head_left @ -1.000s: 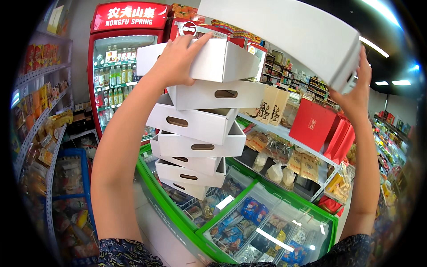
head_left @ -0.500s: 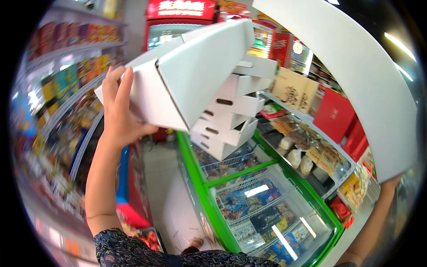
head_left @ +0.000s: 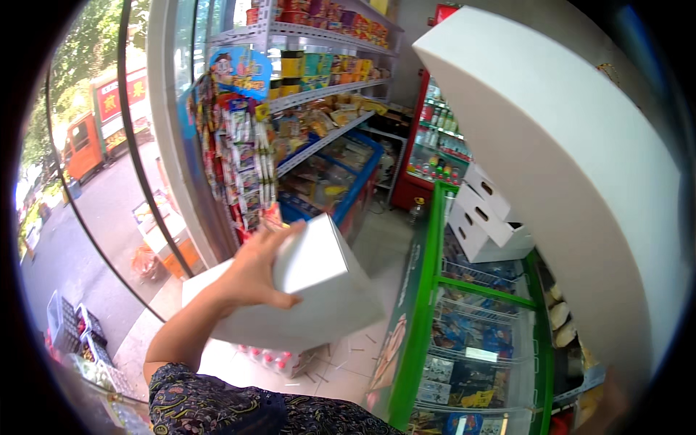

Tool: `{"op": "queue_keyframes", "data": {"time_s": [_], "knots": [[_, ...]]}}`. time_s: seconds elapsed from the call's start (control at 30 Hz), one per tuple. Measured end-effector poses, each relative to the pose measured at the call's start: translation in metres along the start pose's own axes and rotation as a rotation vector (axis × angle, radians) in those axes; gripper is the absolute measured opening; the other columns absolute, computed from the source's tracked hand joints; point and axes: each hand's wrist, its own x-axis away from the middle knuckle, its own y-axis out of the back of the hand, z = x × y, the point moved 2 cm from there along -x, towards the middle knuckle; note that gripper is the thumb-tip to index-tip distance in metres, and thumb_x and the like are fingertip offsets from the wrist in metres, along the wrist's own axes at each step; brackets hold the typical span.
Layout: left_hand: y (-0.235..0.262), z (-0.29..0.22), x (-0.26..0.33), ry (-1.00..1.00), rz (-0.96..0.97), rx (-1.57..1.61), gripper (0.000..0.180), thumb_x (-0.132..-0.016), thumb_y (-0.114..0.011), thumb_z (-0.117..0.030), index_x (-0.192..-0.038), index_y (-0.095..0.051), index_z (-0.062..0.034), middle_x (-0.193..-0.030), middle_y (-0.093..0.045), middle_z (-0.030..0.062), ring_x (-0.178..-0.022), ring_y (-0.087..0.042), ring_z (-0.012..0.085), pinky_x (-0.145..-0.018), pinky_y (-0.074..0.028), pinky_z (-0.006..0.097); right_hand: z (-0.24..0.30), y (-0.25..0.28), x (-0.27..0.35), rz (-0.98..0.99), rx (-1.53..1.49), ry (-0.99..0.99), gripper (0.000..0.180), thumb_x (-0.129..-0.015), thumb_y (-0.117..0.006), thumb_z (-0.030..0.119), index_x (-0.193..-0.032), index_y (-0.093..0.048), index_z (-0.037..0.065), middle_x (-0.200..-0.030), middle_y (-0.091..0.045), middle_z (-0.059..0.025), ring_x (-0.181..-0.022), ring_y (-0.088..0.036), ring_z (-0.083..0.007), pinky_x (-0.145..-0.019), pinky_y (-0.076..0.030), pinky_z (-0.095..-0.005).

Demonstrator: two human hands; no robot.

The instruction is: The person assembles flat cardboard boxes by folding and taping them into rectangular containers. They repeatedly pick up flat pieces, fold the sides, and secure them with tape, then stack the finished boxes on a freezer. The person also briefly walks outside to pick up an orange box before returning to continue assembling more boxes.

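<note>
I see bright daylight flooding in through the glass left of my fingers [head_left: 279, 235], washing out the street. The white box [head_left: 319, 290] under them glares softly. Straight shelf edges bow near the black fisheye rim; the far right blurs.

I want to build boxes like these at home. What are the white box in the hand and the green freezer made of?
The white box under the left hand looks like matte cardboard: flat folded panels, crisp edges, no shine. The freezer seems to have a glossy green frame, painted metal or plastic, hard to tell which, and clear sliding lids, probably glass, since packets show through with light glinting on top.
</note>
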Motion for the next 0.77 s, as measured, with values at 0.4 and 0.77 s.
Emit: {"op": "queue_keyframes", "data": {"time_s": [0.4, 0.77], "knots": [[-0.032, 0.108, 0.270, 0.484, 0.303, -0.340, 0.105, -0.053, -0.082, -0.041, -0.146, -0.039, -0.0161, -0.108, -0.053, 0.0201, -0.102, -0.052, 0.0343, -0.088, -0.043, 0.042, 0.254, -0.084, 0.137, 1.075, -0.996, -0.349, 0.129, -0.054, -0.088, 0.039, -0.154, -0.012, 0.009, -0.145, -0.033, -0.0191, -0.131, -0.040, -0.0338, -0.104, -0.035, -0.0480], [0.086, 0.150, 0.646, 1.153, -0.519, -0.352, 0.114, -0.048, -0.082, -0.036, -0.148, -0.032, -0.0196, -0.107, -0.046, 0.0171, -0.102, -0.046, 0.0331, -0.091, -0.038, 0.044, 0.563, -0.038, 0.327, 1.697, -0.978, 0.211, 0.123, -0.050, -0.080, 0.016, -0.154, -0.014, 0.016, -0.144, -0.032, -0.0209, -0.136, -0.034, -0.0363, -0.112, -0.029, -0.0516]]}}
